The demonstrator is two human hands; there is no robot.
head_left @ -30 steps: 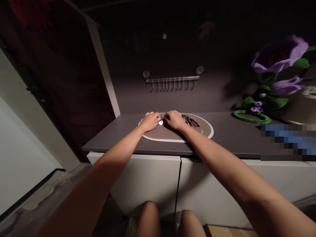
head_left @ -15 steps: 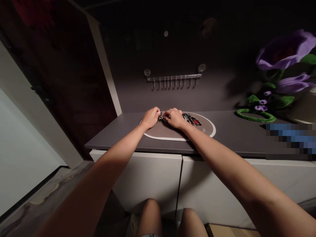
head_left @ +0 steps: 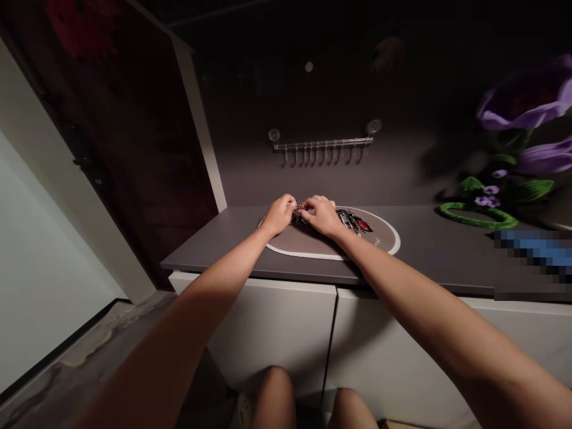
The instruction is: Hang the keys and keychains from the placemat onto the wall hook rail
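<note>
Arms (head_left: 227,262) stretched forward; left hand (head_left: 279,214) near right hand (head_left: 322,214), fingers (head_left: 306,214) bent.

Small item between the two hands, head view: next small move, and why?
I'd probably ease the right hand slightly aside, left hand steady. Their fingertips nearly meet at the small item over the oval mat, hiding most of it, so its shape and the grip can't be judged.
</note>
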